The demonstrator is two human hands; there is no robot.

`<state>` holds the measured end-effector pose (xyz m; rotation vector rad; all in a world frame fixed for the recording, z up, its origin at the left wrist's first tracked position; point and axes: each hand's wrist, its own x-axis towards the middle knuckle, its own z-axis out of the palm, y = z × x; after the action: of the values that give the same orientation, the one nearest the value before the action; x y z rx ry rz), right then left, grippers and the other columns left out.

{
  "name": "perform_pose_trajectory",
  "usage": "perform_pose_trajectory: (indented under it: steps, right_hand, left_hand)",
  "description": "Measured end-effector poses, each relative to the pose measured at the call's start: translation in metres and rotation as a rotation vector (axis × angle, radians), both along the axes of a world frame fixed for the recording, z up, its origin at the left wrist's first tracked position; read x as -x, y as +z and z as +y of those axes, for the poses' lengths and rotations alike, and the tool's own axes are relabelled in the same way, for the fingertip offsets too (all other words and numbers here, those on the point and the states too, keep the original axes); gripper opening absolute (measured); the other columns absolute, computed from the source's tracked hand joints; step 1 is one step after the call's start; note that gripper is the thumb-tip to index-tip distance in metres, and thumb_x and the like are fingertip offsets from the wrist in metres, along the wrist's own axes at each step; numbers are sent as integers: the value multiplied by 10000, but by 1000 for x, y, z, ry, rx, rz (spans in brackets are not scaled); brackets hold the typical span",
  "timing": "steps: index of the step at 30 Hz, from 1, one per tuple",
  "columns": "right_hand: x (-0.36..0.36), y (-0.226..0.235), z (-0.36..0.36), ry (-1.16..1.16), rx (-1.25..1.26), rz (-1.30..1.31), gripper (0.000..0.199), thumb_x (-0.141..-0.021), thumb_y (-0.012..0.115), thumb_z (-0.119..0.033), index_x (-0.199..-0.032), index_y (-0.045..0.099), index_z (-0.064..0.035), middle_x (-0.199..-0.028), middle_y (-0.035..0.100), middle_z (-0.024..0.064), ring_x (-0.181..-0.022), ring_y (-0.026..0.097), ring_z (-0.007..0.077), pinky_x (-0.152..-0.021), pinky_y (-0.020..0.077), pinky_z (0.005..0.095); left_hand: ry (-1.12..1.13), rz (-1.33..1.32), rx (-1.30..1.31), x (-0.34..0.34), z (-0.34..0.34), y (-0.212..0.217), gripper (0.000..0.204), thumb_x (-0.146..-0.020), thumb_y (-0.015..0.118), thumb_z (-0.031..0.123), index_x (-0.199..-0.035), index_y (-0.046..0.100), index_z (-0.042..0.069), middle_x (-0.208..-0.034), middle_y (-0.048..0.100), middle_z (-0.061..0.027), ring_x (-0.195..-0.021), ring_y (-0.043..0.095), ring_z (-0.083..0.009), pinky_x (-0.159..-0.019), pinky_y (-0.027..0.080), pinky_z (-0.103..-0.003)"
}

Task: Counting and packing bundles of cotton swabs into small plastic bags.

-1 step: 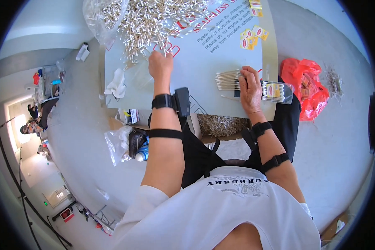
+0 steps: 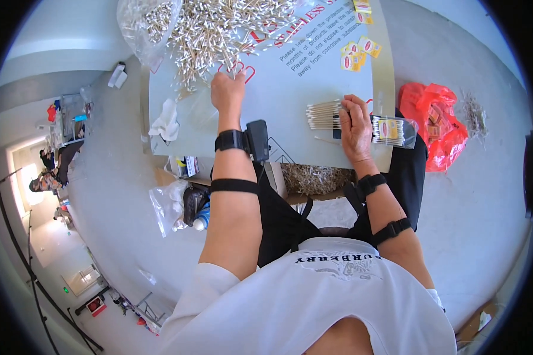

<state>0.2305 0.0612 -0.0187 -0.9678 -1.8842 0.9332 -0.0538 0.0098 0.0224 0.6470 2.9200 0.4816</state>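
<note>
On the pale grey, flat-topped desk [image 2: 284, 121], an uncountable heap of slim, white-tipped cotton swabs [image 2: 219, 29] fills the far left. The left hand [image 2: 228, 92] curls at the heap's near edge; the right hand [image 2: 356, 125] bends over one neat row of swabs [image 2: 324, 115] at the desk's right (whether either grips, I cannot tell). One clear, yellow-labelled plastic packet [image 2: 389, 131] overhangs the desk's right edge. Swabs are probably light, stiff and snappable, soft-ended; best held mid-stick.
</note>
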Motion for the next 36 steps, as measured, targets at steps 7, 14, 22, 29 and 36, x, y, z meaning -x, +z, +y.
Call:
perform_pose_trajectory:
  steps: [7, 14, 22, 29, 36]
  right_hand:
    - [1, 7, -1, 12, 22, -20, 174, -880, 595, -41, -1046, 583, 9, -1143, 571, 161, -986, 598, 341, -846, 504, 377]
    - [0, 2, 0, 4, -8, -32, 171, -878, 598, -47, -1041, 586, 4, -1144, 572, 151, -995, 595, 338, -848, 503, 379]
    - [1, 2, -1, -6, 25, -43, 161, -873, 607, -54, -1023, 595, 5, -1144, 578, 146, -997, 595, 335, -851, 504, 380]
    - [0, 4, 0, -8, 10, -58, 158, -871, 611, -60, -1013, 596, 6, -1139, 580, 144, -994, 595, 335, -852, 503, 386]
    - [2, 5, -1, 5, 30, -56, 154, -868, 610, -54, -1009, 598, 7, -1133, 575, 146, -1003, 585, 335, -854, 497, 387]
  left_hand:
    - [-68, -77, -41, 32, 7, -24, 285, -716, 721, 245, -780, 682, -30, -802, 684, -208, -786, 674, -376, -689, 519, -451]
    - [-20, -491, -402, 12, -4, -21, 206, -738, 745, 151, -657, 639, -7, -567, 525, -14, -476, 464, -117, -398, 330, -276]
    - [-542, -459, -196, -31, 6, -8, 197, -736, 760, 170, -747, 682, -10, -610, 597, -36, -528, 509, -120, -499, 428, -291]
    - [-124, -2, -255, -5, 13, -18, 195, -738, 725, 193, -743, 688, 1, -736, 679, -168, -731, 671, -322, -671, 517, -414]
    - [-171, -154, -83, 15, 20, -14, 182, -688, 709, 184, -753, 685, 16, -764, 689, -159, -728, 670, -304, -664, 519, -396]
